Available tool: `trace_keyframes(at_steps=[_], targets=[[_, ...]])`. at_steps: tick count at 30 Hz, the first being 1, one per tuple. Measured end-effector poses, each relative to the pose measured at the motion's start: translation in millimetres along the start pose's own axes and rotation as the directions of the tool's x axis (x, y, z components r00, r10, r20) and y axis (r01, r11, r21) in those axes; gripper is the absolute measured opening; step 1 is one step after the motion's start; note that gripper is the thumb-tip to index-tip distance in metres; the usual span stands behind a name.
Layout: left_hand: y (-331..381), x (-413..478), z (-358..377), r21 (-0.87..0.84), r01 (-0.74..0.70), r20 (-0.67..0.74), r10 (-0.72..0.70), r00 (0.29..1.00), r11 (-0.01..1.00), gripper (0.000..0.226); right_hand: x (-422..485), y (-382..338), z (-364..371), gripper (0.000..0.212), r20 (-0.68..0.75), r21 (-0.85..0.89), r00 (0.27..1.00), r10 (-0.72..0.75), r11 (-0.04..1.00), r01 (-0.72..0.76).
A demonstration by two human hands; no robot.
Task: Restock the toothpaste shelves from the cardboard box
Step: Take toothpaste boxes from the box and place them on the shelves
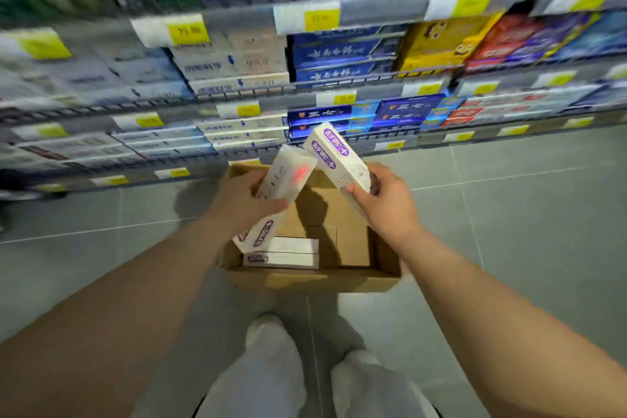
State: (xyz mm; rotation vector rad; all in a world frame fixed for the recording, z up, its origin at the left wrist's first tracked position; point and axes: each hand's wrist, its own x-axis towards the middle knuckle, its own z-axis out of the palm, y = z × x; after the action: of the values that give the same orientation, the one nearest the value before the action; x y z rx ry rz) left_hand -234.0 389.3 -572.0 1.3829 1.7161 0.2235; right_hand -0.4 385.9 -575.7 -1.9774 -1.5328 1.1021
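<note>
The left hand [244,202] gripped one toothpaste carton [285,176], fingers [259,180] curled round it; the right hand [385,202] pinched a second carton [334,158] by its lower end. The cardboard box [305,280] sat below the fingers with spare cartons [281,256] inside. The shelves [298,97] stood just beyond, likely for a two-handed transfer.

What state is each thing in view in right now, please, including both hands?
Cardboard box, open on the floor, mostly emptied.
Boxed cartons, lying flat inside it.
Left grip, holding the left carton.
Left carton, tilted over the box.
Right grip, holding the right carton.
Right carton, raised, tilted.
Shelves, stocked.
</note>
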Motion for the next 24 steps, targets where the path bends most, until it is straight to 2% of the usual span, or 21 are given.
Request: trace_keyframes(at_steps=[5, 9, 16, 21, 24], targets=[[123, -86, -76, -0.063, -0.058, 0.023, 0.059, 0.998, 0.996, 0.054, -65, -104, -121, 0.036, -0.118, -0.004, 0.993, -0.024, 1.0, 0.023], [204, -128, -93, -0.141, -0.11, 0.001, 0.111, 0.994, 0.984, 0.037, -100, -141, -201, 0.035, -0.211, 0.027, 0.977, -0.037, 0.999, 0.044], [351, -171, -45, -0.211, -0.326, -0.098, 0.312, 0.945, 0.921, 0.035, -132, -124, -356, 0.035, -0.399, 0.081, 0.911, -0.109, 0.985, 0.153], [461, -192, 16, -0.338, -0.396, -0.18, 0.355, 0.917, 0.853, 0.04, -148, -87, -484, 0.034, -0.467, 0.035, 0.863, -0.194, 0.971, 0.237], [527, -202, 41, -0.361, -0.481, -0.214, 0.431, 0.876, 0.799, 0.039, -153, -75, -556, 0.032, -0.521, -0.007, 0.819, -0.241, 0.961, 0.278]])
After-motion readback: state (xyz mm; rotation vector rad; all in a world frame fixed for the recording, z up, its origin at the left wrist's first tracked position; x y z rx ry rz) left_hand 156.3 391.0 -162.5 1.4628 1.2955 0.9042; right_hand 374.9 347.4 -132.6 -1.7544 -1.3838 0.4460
